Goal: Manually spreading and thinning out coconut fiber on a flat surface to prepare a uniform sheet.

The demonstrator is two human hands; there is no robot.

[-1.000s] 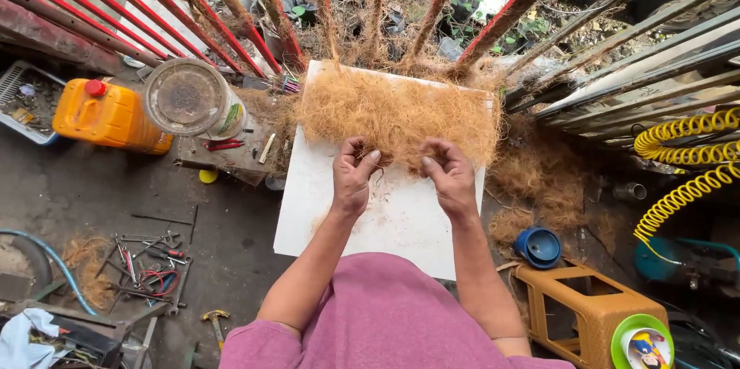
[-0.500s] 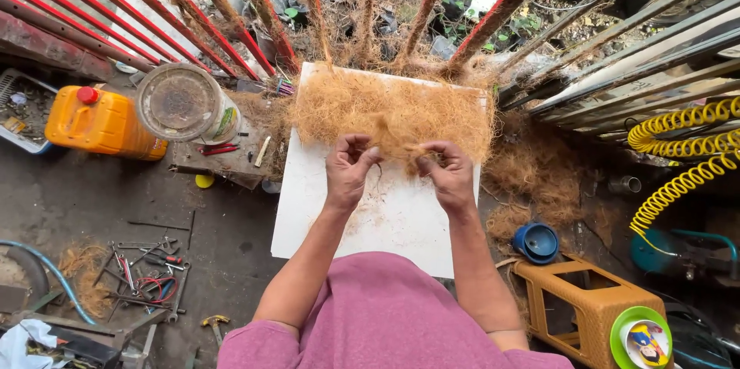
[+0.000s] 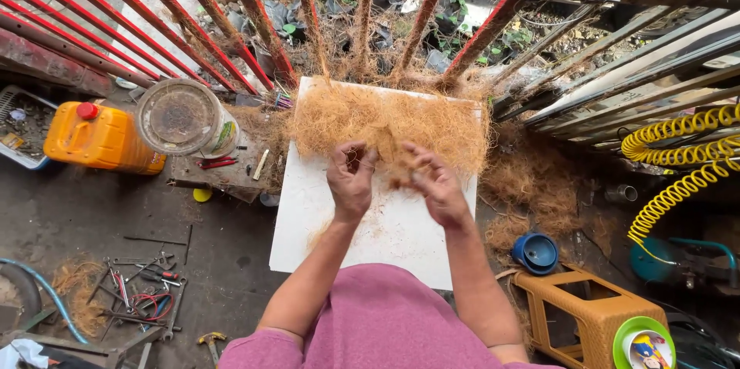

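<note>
Both hands' fingers (image 3: pixel 368 159) seemingly pinching coir fibre (image 3: pixel 389 122) over white board (image 3: pixel 401 234).

A cluttered backyard workshop: wrenches and pliers (image 3: pixel 139 292) lie scattered on the stained concrete floor (image 3: pixel 92 207) beside a hammer (image 3: pixel 210 340), an orange jerrycan (image 3: pixel 96 138) and a coiled yellow air hose (image 3: pixel 678 161), all hemmed in by rusting red metal bars (image 3: pixel 231 14) with rubble beyond.

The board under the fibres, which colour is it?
White; the board shows best in the head view, under both hands.
</note>
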